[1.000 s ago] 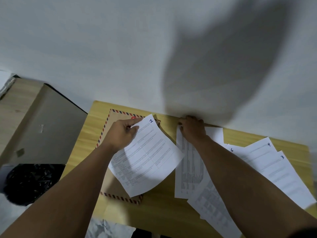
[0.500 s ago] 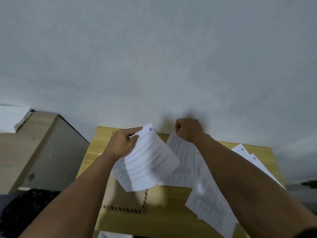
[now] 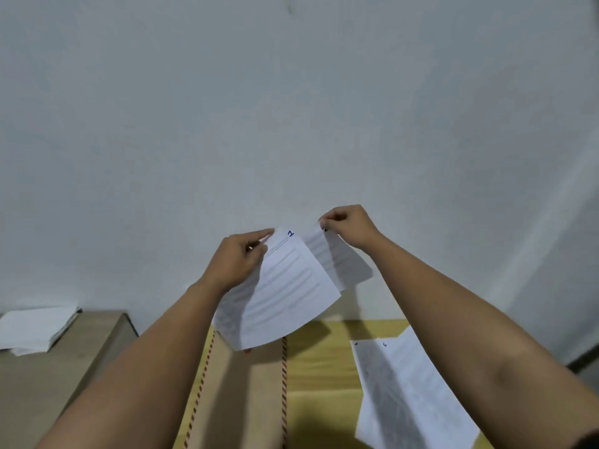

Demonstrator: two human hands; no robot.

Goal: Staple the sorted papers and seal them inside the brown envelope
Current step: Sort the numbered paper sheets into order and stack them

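Observation:
My left hand point(image 3: 238, 259) pinches the top left corner of a printed sheet marked "1" point(image 3: 285, 293) and holds it up in front of the wall. My right hand point(image 3: 348, 225) pinches the top of a second printed sheet point(image 3: 343, 264), which hangs just behind and to the right of sheet 1. Below them, the brown envelope point(image 3: 246, 393) with a red and blue striped border lies flat on the yellow wooden table point(image 3: 321, 377). More printed sheets point(image 3: 405, 393) lie on the table to the right, partly under my right forearm. No stapler is in view.
A grey-brown cabinet point(image 3: 64, 367) stands left of the table with a stack of white papers point(image 3: 35, 328) on top. A plain white wall fills the upper view. A dark strip shows at the far right edge.
Both hands have risen off the table. The right hand has lifted a second sheet up beside sheet 1. The camera has tilted upward, so less of the table shows.

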